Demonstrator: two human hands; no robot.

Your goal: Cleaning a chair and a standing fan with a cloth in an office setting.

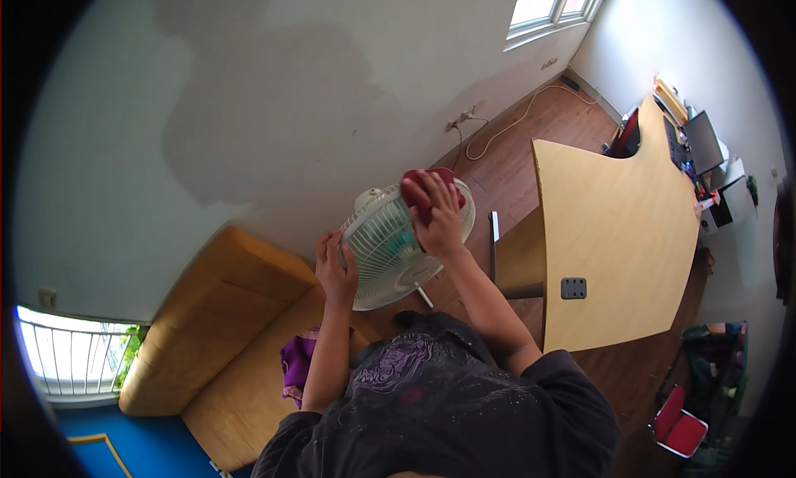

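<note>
A white standing fan [381, 262] with a round wire grille and pale green blades is in front of me, near the wall. My left hand [336, 266] grips the left edge of the grille with curved fingers. My right hand [435, 221] presses a dark red cloth [419, 184] against the upper right part of the grille, fingers bent over it.
A mustard sofa [224, 283] with purple fabric [298, 362] is at left. A curved wooden desk [622, 254] stands at right, with a laptop [703, 142]. A cable [531, 105] lies along the floor. A red chair [680, 428] is at lower right.
</note>
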